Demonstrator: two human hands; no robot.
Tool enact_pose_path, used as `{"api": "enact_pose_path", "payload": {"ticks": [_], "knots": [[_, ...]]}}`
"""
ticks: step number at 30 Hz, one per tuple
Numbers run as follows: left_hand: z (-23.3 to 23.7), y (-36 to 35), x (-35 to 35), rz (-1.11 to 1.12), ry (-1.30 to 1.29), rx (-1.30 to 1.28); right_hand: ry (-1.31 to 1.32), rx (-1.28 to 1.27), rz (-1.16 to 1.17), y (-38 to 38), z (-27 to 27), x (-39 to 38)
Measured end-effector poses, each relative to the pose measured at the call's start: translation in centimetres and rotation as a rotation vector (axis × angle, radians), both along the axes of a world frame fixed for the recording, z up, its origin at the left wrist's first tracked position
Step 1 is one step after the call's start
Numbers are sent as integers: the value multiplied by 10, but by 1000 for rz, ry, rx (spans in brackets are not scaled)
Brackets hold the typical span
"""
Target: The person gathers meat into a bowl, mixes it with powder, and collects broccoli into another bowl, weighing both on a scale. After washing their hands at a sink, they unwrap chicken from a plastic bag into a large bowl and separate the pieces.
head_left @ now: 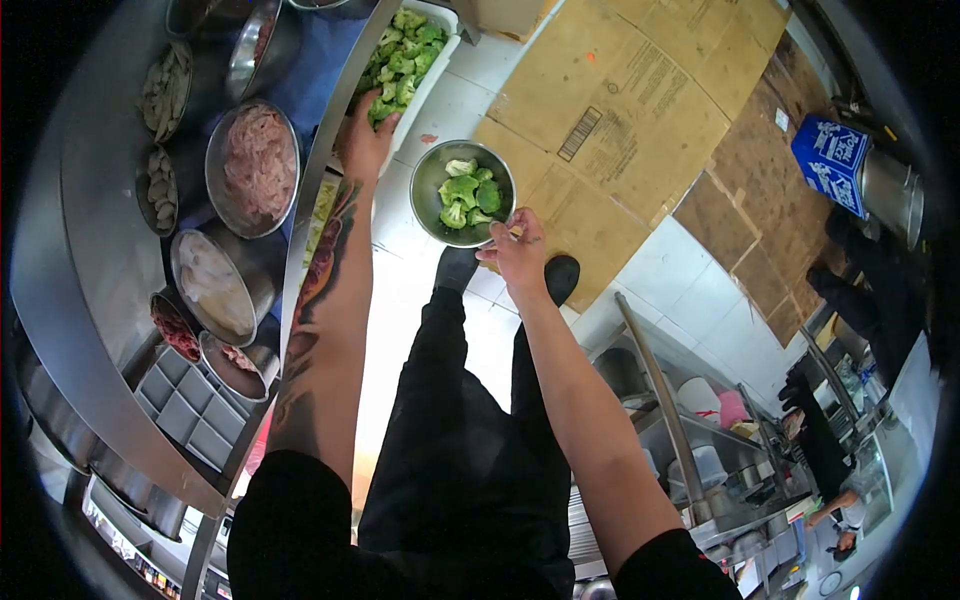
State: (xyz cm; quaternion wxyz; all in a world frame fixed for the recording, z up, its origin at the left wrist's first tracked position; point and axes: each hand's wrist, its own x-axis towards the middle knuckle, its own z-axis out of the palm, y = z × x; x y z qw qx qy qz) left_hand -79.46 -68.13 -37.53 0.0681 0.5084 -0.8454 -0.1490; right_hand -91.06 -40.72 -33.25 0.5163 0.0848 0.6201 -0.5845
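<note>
Flattened cardboard [620, 110] covers part of the tiled floor [680, 265]. The right hand [518, 250] grips the near right rim of a metal bowl [422, 190] holding broccoli florets [461, 190], its fingers pinching the edge. The left hand [366, 135] reaches into a white tub [436, 73] of broccoli at far left, its fingers seemingly curled around florets, though partly hidden.
</note>
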Motion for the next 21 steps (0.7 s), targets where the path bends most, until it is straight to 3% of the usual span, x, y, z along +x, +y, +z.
{"api": "enact_pose_path", "payload": {"ticks": [2, 4, 5, 7, 8, 10, 13, 15, 16, 17, 18, 20, 21], "knots": [[-2, -3, 4, 50, -45, 64, -5, -10, 1, -1, 1, 1], [-20, -4, 18, 229, 346, 124, -31, 2, -45, -2, 3, 2], [-24, -1, 21, 224, 349, 123, -29, 0, -50, -2, 6, 4], [-18, 8, 21, 581, 370, 96, -23, 15, -118, -4, 13, 6], [-13, 15, 20, 579, 376, 92, -18, 9, -120, -5, 18, 5], [10, 33, 6, 920, 1080, 410, -16, 37, -121, -6, 19, 4], [66, 84, -5, 824, 1127, 617, 10, 25, -155, -7, 31, 6], [149, 125, -22, 548, 976, 608, 61, 14, -109, -5, 55, 7], [157, 143, -17, 422, 991, 596, 103, 18, -58, -2, 71, 7], [157, 154, -8, 242, 834, 462, 98, 26, 23, 2, 89, 5], [233, 168, -14, -113, 609, 272, 131, -27, 29, 3, 128, 1], [269, 189, 8, -133, 404, 263, 82, -58, 141, 17, 173, 6], [292, 195, 20, -112, 447, 263, 97, -87, 155, 23, 199, 6]]}}
